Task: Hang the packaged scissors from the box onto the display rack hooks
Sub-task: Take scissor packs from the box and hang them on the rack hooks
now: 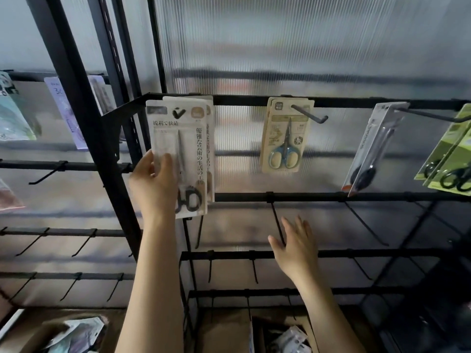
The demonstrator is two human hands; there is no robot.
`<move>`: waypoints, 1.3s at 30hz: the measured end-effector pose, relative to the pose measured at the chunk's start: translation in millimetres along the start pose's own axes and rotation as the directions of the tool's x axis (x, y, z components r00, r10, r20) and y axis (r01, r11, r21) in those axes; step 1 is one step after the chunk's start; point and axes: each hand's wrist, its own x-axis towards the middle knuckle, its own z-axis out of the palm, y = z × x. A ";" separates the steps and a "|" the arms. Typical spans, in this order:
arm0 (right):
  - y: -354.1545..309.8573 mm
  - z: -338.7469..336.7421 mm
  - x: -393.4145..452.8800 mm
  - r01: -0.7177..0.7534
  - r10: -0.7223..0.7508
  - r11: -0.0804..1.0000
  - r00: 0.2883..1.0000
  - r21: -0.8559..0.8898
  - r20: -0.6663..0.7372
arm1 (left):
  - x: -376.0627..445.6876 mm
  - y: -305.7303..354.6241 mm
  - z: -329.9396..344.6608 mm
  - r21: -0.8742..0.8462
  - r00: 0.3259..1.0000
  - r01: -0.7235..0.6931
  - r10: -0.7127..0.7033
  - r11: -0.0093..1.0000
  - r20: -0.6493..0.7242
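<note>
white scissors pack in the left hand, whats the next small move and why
Probably let go: the left hand grips the white scissors pack by its lower edge, and its top already sits at the rail in front of the other packs, seemingly on the hook. Then the empty right hand could drop toward the box below.

Ribbed translucent wall panel (pixel 293 47) glows dimly above both hands; a dark slotted upright (pixel 76 103) rises beside the left hand.
</note>
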 end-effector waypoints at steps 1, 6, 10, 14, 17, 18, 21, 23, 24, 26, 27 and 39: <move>1.9 -0.5 -1.8 0.001 -0.001 1.000 1.000 0.008 0.001 | 0.9 -0.2 1.7 0.026 1.000 0.001 -0.001 1.000 -0.003; 14.5 1.2 -12.8 0.034 -0.035 0.999 0.998 -0.003 -0.060 | -2.9 -7.0 7.5 0.117 0.997 0.053 -0.047 0.992 -0.058; 25.0 8.3 -26.3 0.041 -0.037 0.999 0.987 0.019 -0.157 | -28.1 -33.9 15.7 0.175 0.996 0.086 -0.080 0.981 -0.039; 42.8 18.6 -47.6 0.011 -0.001 0.999 0.971 0.042 -0.240 | -97.0 -55.3 36.7 0.298 0.997 0.066 -0.077 0.952 0.024; 69.7 28.3 -68.8 -0.045 0.058 0.997 0.978 0.065 -0.198 | -160.1 -70.2 56.7 0.442 0.981 -0.009 -0.078 0.897 0.178; 81.1 30.8 -76.3 -0.080 0.093 0.993 0.979 0.082 -0.180 | -179.1 -79.3 62.9 0.481 0.968 -0.034 -0.091 0.876 0.234; 122.1 44.4 -100.7 -0.185 0.194 0.980 0.970 0.070 -0.148 | -235.8 -110.7 76.7 0.570 0.912 -0.106 -0.149 0.815 0.383; 153.5 55.7 -118.5 -0.245 0.251 0.968 0.957 0.057 -0.143 | -272.1 -131.3 82.6 0.620 0.859 -0.133 -0.222 0.773 0.461; 169.1 62.1 -126.5 -0.272 0.277 0.961 0.951 0.054 -0.138 | -289.3 -141.4 85.3 0.634 0.827 -0.167 -0.243 0.755 0.508; 198.8 76.0 -141.3 -0.328 0.331 0.944 0.938 0.044 -0.104 | -323.9 -164.8 91.8 0.643 0.755 -0.268 -0.258 0.717 0.603; 212.3 84.1 -147.3 -0.352 0.354 0.935 0.932 0.033 -0.083 | -340.5 -176.4 94.6 0.647 0.719 -0.318 -0.269 0.693 0.641; 349.6 231.3 -172.7 -0.358 0.382 0.924 0.879 -0.133 0.285 | -458.3 -339.1 114.3 0.655 0.319 -0.583 -0.605 0.481 0.729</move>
